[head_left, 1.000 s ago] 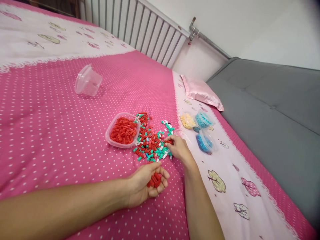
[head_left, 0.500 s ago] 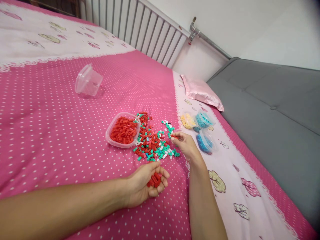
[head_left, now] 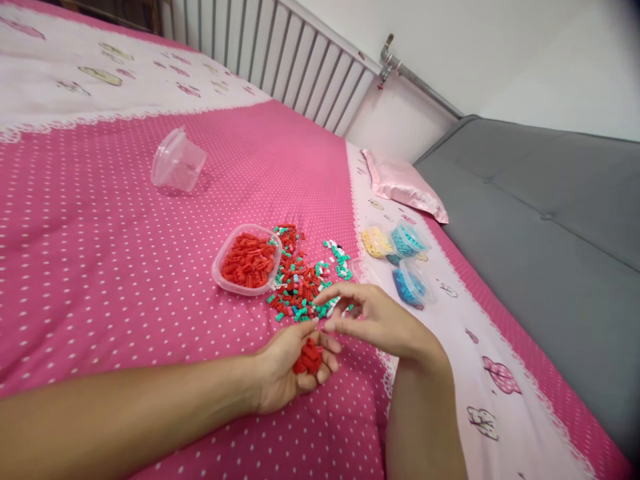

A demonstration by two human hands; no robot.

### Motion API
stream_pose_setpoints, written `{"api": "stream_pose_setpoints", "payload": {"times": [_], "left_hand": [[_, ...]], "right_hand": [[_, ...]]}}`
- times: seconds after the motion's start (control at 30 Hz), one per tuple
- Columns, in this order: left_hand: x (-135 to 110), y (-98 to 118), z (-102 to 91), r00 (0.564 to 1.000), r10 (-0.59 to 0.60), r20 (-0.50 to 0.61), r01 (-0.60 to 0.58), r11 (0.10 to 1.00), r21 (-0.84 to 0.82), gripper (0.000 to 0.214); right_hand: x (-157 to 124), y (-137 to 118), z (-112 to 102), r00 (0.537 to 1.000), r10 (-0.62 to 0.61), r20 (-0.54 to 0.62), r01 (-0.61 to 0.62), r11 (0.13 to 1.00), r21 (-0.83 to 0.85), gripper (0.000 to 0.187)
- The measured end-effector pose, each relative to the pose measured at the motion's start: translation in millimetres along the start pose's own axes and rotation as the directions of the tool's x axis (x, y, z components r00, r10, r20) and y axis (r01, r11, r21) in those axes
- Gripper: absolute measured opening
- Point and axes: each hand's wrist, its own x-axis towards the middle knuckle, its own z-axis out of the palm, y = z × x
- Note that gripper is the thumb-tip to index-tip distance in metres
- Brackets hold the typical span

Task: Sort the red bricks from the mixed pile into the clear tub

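Observation:
My left hand (head_left: 281,373) lies palm up, fingers curled around a handful of small red toy bricks (head_left: 307,358). Just above its fingertips is my right hand (head_left: 380,321), with thumb and fingers apart and nothing visible between them. Beyond both hands spreads a loose pile of mixed bricks (head_left: 296,277), mostly red and green with some white ones. A clear plastic tub (head_left: 217,275) filled with red bricks (head_left: 249,260) stands at the pile's left edge.
On the right are small clear tubs of yellow bricks (head_left: 375,243), light-blue bricks (head_left: 407,240) and darker blue bricks (head_left: 409,287). A clear container (head_left: 179,163) lies tipped on the pink dotted bedspread (head_left: 125,267). A pink pillow (head_left: 404,187) rests near the grey headboard (head_left: 540,220).
My right hand has moved from the pile's right side toward me and left, over my left fingertips. The red brick in its fingers is no longer visible there. My left hand has hardly moved.

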Motion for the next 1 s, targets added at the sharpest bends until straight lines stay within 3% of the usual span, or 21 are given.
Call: {"api": "stream_pose_setpoints", "payload": {"times": [0.03,0.1,0.17,0.4,0.6,1.0], "left_hand": [[0.1,0.0,-0.2,1.0,-0.006,0.0,0.006,1.0,0.0,0.038],[0.4,-0.3,-0.7,1.0,-0.011,0.009,0.011,1.0,0.001,0.038],[0.8,-0.9,-1.4,1.0,-0.009,0.017,0.009,1.0,0.003,0.038],[2.1,-2.5,-2.8,1.0,0.005,0.016,-0.005,1.0,0.011,0.036],[0.4,-1.1,-0.3,1.0,-0.005,-0.022,0.005,0.999,0.034,0.039],[2.4,-3.6,-2.8,1.0,0.002,-0.005,-0.002,0.999,0.05,0.037]], "right_hand": [[3.5,7.7,-0.4,0.993,0.037,-0.115,-0.04,0.999,-0.027,0.021],[12.3,26.6,-0.4,0.936,0.114,-0.334,-0.157,0.982,-0.106,0.021],[21.8,45.6,1.5,0.884,0.167,-0.438,-0.262,0.951,-0.166,0.023],[42.0,75.8,16.1,0.865,0.202,-0.46,-0.316,0.931,-0.185,0.019],[45.2,72.7,18.3,0.86,0.215,-0.464,-0.35,0.909,-0.227,0.01],[47.0,71.6,17.8,0.834,0.216,-0.508,-0.324,0.936,-0.135,0.004]]}}
